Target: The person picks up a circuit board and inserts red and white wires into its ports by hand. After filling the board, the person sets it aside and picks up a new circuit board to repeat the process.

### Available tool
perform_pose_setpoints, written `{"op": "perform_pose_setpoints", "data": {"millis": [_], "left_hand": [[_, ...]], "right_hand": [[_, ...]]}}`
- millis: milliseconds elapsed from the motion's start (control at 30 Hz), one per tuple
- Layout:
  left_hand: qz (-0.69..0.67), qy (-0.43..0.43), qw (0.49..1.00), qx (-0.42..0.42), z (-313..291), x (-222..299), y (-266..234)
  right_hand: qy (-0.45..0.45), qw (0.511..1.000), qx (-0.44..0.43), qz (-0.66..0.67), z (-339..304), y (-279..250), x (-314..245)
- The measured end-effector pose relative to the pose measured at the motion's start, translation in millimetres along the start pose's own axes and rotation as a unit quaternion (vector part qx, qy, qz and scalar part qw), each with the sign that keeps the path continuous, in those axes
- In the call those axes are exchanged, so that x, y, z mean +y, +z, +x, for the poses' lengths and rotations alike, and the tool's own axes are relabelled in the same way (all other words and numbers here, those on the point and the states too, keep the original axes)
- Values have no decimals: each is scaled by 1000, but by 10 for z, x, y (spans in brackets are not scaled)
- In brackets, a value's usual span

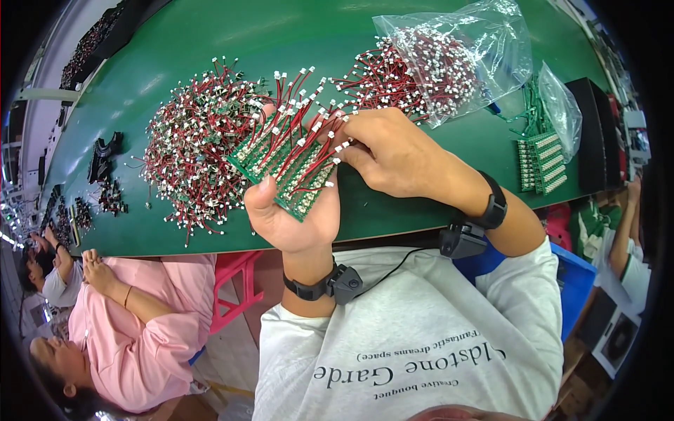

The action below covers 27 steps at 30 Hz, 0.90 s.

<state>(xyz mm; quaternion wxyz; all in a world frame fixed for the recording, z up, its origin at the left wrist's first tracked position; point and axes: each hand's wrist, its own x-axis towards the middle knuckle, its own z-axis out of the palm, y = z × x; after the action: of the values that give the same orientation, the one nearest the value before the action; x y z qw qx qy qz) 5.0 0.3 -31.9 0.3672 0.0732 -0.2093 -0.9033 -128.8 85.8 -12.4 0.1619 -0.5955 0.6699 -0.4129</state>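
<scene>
My left hand (298, 224) holds a green circuit board panel (286, 179) from below, with the thumb pressed on its near edge. Rows of small boards make up the panel. Red and black wire leads tipped with white connectors (303, 105) stand up from it. At the panel's right side, my right hand (400, 154) is closed in a pinch on a red wire lead; the fingertips are partly hidden among the leads. Just left of the panel lies a large heap of small wired boards (196, 144) with white connectors.
Loose wire leads (379, 74) spill from a clear plastic bag (502, 56) at the back right. More green board panels (540, 165) lie by a black box (593, 133). Small black parts (105, 158) sit at the left on the green table (232, 28). A person in pink (140, 309) sits to my left.
</scene>
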Motion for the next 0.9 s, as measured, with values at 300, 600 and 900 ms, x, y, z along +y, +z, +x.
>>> {"op": "perform_pose_setpoints", "data": {"millis": [300, 600, 900], "left_hand": [[11, 9, 1000, -26, -29, -50, 35], [63, 103, 992, 21, 71, 152, -24], [37, 85, 995, 32, 45, 241, -120]], "right_hand": [[22, 998, 10, -51, -34, 53, -27], [-8, 986, 152, -61, 61, -311, 254], [-27, 980, 45, -192, 12, 14, 330]]}}
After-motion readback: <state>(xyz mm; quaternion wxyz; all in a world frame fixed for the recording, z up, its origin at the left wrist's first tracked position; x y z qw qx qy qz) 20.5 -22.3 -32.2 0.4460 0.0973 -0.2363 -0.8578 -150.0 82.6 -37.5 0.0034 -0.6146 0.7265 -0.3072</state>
